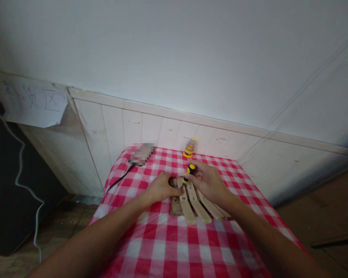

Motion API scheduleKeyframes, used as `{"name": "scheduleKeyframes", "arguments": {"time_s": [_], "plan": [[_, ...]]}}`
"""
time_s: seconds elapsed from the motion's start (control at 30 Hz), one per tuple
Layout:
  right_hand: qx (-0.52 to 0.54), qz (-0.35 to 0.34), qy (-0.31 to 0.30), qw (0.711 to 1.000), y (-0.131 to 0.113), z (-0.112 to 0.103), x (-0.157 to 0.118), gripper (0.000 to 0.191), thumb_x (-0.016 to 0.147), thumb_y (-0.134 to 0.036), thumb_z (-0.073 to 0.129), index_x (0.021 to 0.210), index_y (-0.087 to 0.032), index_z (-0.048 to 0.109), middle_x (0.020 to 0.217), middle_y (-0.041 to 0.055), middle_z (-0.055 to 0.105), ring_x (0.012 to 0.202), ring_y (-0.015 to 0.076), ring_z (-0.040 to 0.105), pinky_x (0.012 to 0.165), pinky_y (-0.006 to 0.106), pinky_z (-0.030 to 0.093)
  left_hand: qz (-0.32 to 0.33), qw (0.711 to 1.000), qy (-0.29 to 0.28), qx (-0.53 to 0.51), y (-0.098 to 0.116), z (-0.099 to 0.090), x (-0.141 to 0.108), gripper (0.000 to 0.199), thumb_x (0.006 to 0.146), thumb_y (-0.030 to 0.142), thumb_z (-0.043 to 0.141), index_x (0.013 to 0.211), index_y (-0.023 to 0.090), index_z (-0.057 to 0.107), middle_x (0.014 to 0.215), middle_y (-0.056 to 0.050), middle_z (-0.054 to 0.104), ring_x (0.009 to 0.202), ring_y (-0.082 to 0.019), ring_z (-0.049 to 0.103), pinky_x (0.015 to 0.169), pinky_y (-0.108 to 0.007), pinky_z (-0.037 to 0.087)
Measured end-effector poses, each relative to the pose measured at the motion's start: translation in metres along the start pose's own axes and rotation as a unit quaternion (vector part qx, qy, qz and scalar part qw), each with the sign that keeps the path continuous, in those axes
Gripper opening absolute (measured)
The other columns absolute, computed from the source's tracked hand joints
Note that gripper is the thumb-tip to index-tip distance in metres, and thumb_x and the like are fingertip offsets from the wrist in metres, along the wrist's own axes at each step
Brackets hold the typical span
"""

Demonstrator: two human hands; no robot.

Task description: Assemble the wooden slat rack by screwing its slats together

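Note:
In my right hand (210, 181) is a small yellow-and-black screwdriver (190, 170), held upright with its lower end over a row of wooden slats. My left hand (161, 188) grips the left edge of this wooden piece, thumb close to the screwdriver's lower end. The wooden slats (195, 204) are pale, slightly bent and spread like a fan, with small screws showing in several of them. Beneath their left side lies a darker wooden block (176, 206). My right hand covers the far ends of the slats, and the screwdriver's tip is too small to make out.
A red-and-white checked cloth (162, 247) covers the table. Near the wall stands a clear container with a yellow base (190, 148). A blurred-out flat item (142, 153) with a black strap lies at the back left. A white cable (20, 162) hangs at the left.

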State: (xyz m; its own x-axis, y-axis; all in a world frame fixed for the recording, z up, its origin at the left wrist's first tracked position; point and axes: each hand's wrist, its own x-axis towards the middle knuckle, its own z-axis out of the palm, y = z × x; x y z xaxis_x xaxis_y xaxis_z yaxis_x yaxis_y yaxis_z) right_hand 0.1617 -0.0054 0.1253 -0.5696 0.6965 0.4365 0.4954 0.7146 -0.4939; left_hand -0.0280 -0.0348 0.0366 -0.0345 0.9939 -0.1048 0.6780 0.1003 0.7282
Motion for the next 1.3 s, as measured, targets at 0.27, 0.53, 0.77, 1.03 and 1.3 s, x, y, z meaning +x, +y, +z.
{"name": "scheduleKeyframes", "arguments": {"time_s": [0.27, 0.53, 0.77, 1.03, 1.3], "plan": [[0.013, 0.002, 0.013, 1.0, 0.004, 0.001, -0.001, 0.023, 0.084, -0.012, 0.077, 0.105, -0.021, 0.074, 0.089, 0.0038, 0.08, 0.075, 0.0207, 0.075, 0.068, 0.029, 0.056, -0.001, 1.0, -0.003, -0.009, -0.001, 0.001, 0.0, 0.055, 0.066, 0.058, 0.081, 0.099, 0.015, 0.073, 0.093, -0.006, 0.071, 0.08, -0.024, 0.065, 0.06, -0.031, 0.038], [0.049, 0.001, 0.024, 0.999, 0.005, 0.002, -0.001, 0.018, 0.084, -0.016, 0.076, 0.101, -0.021, 0.072, 0.087, 0.0033, 0.079, 0.076, 0.0205, 0.075, 0.07, 0.03, 0.058, -0.002, 1.0, 0.003, -0.006, 0.001, 0.0, -0.001, 0.054, 0.066, 0.056, 0.082, 0.1, 0.015, 0.074, 0.093, -0.007, 0.071, 0.08, -0.024, 0.065, 0.06, -0.03, 0.038], [0.134, 0.042, 0.053, 0.989, 0.006, 0.0, -0.015, 0.019, 0.084, -0.022, 0.074, 0.103, -0.022, 0.071, 0.085, 0.0027, 0.077, 0.073, 0.0203, 0.075, 0.068, 0.031, 0.06, 0.006, 1.0, -0.005, -0.011, 0.001, 0.0, 0.0, 0.054, 0.066, 0.057, 0.081, 0.099, 0.014, 0.075, 0.087, -0.005, 0.069, 0.076, -0.022, 0.063, 0.058, -0.03, 0.035], [0.083, 0.01, 0.053, 0.995, -0.006, -0.008, -0.034, 0.022, 0.08, -0.017, 0.073, 0.101, -0.024, 0.074, 0.089, 0.0022, 0.08, 0.078, 0.0201, 0.075, 0.075, 0.033, 0.059, 0.007, 1.0, -0.008, -0.027, 0.003, -0.002, -0.002, 0.045, 0.067, 0.053, 0.082, 0.09, 0.015, 0.074, 0.078, -0.002, 0.067, 0.07, -0.019, 0.061, 0.055, -0.028, 0.032], [0.106, 0.035, 0.039, 0.993, -0.001, -0.005, -0.043, 0.027, 0.083, -0.019, 0.072, 0.109, -0.026, 0.076, 0.101, 0.0052, 0.082, 0.088, 0.0222, 0.078, 0.081, 0.035, 0.064, 0.003, 1.0, -0.007, -0.021, 0.003, -0.002, -0.001, 0.047, 0.067, 0.053, 0.082, 0.093, 0.015, 0.075, 0.081, -0.003, 0.067, 0.071, -0.019, 0.061, 0.056, -0.028, 0.033]]}}
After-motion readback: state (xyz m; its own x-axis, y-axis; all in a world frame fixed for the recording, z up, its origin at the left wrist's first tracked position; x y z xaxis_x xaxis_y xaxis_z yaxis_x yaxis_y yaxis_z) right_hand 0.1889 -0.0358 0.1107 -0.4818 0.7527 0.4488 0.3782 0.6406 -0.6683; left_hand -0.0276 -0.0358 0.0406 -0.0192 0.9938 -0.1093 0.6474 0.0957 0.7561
